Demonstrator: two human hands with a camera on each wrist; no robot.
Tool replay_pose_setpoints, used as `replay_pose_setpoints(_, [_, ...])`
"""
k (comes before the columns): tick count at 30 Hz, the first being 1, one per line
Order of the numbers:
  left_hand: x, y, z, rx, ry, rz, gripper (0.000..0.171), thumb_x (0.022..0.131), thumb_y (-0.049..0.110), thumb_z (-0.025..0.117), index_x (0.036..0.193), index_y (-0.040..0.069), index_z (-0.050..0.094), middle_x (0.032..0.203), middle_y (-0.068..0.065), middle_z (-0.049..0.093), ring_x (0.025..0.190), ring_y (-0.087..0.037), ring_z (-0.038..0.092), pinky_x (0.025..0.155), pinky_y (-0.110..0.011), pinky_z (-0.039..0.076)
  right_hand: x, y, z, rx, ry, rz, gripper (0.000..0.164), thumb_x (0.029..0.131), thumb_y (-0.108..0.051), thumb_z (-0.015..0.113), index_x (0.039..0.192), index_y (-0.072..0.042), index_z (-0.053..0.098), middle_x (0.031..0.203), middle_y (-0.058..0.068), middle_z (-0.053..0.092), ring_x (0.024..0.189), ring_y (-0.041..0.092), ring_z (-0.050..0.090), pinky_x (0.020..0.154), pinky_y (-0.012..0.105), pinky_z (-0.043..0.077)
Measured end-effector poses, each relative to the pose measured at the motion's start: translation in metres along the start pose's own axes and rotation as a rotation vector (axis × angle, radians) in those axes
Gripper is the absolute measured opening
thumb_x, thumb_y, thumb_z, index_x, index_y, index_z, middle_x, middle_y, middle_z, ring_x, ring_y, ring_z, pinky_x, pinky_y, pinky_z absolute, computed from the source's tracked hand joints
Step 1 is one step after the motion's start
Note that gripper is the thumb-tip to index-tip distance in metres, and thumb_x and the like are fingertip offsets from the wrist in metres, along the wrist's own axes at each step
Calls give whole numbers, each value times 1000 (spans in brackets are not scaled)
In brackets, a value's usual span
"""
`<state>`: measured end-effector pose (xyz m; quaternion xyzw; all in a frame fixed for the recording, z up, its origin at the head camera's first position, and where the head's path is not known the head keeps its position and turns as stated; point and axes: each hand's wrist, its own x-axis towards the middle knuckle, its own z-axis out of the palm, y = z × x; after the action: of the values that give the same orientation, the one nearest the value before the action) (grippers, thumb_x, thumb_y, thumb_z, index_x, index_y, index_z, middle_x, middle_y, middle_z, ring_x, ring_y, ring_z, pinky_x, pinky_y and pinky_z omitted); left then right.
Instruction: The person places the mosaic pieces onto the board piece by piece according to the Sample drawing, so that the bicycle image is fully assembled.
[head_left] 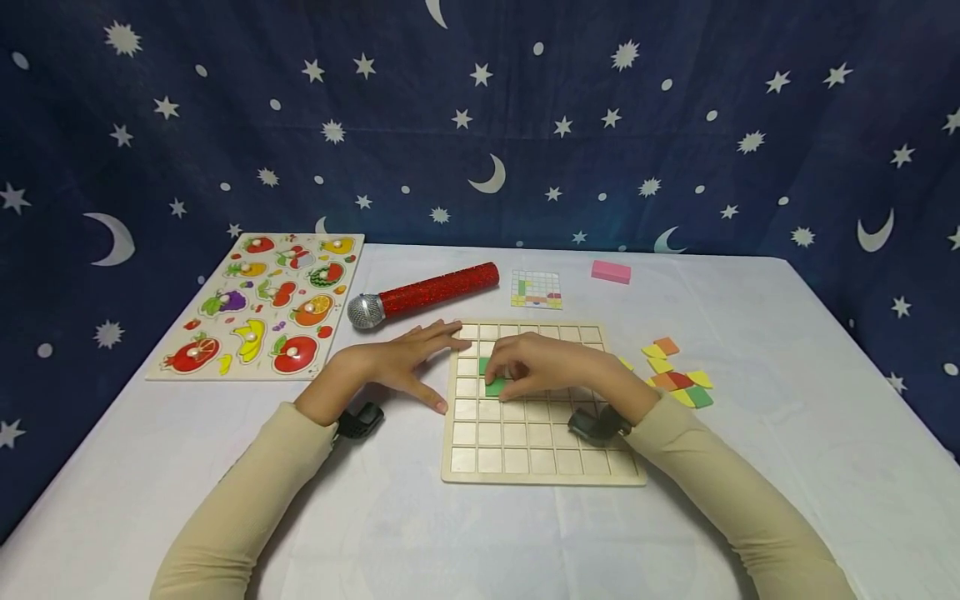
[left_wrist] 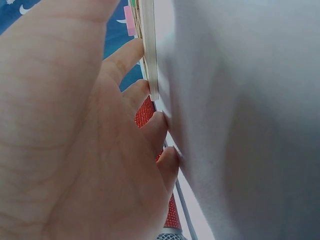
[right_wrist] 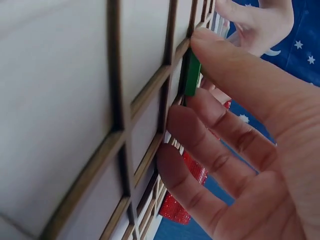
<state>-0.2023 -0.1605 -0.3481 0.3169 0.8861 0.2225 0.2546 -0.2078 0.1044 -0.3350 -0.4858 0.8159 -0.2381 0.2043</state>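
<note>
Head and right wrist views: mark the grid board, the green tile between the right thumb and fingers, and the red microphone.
Grid board (head_left: 515, 434): head view, on a bare cell.
Green tile (right_wrist: 192, 76): right wrist view, on its camera-facing side.
Red microphone (head_left: 426, 293): head view, on its handle.

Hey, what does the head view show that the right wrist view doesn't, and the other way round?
Only the head view shows the fruit pictures, the pink block and the loose tiles right of the grid board.
Only the right wrist view shows the creases on the palm side of the right hand's fingers.
Both show the grid board, a green tile pinched in the right hand, the left hand, the red microphone and the curtain.
</note>
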Motion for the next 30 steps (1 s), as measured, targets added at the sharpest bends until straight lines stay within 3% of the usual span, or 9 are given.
replay_pose_setpoints(15, [0,-1,0,28,4,8,97,75,48,81,153,23,30,165,-5,4,151,-30,-3,118,-59,5,4,0,4,-7,7,-37,22,90,-12,71,110,-6,70,102,3,63,79,9,53,73,22,50])
replay_pose_setpoints(30, [-1,2,1,9,10,4,95,75,47,82,152,22,32,164,-6,5,150,-32,-1,118,-60,7,-6,-3,2,-22,-39,21,29,87,-10,74,116,-9,69,108,1,60,80,10,52,72,22,48])
